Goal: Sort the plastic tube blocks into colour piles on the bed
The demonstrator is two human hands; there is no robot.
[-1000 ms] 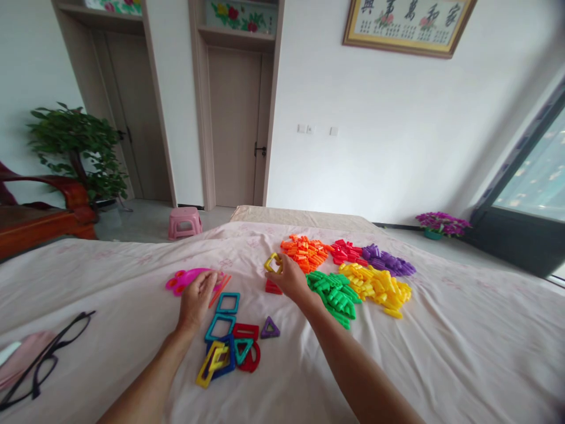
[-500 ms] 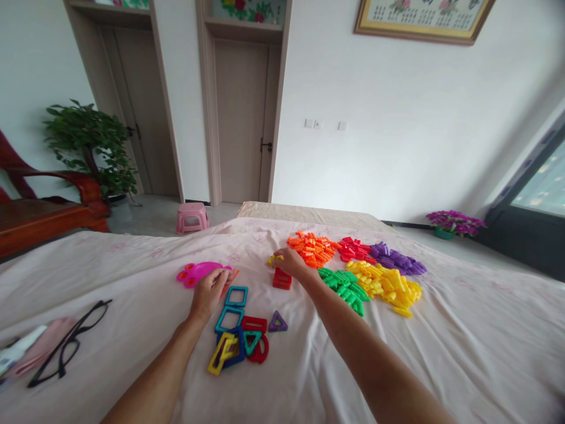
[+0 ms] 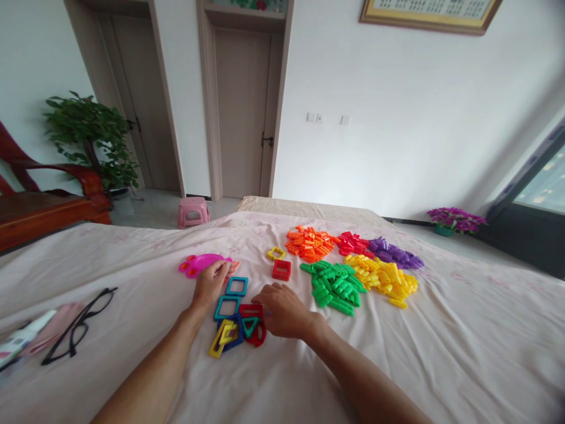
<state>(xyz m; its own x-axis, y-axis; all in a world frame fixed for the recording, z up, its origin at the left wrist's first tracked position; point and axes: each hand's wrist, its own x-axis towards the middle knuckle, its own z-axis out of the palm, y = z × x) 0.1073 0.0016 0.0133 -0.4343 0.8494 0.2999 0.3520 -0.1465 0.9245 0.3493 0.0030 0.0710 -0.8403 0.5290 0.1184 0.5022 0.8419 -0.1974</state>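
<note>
Red plastic-looking frame (image 3: 251, 307), probably light, stiff and best pinched by its rim, lies beside the half-curled right hand (image 3: 282, 309), grip hidden; left hand (image 3: 213, 281) bunches at an orange strip (image 3: 236, 266), hold unclear.

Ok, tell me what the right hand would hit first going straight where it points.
Probably the red rectangular frame, right next to the right hand; if the fingers pass over it, likely the teal square frames. Their height is unclear.
</note>
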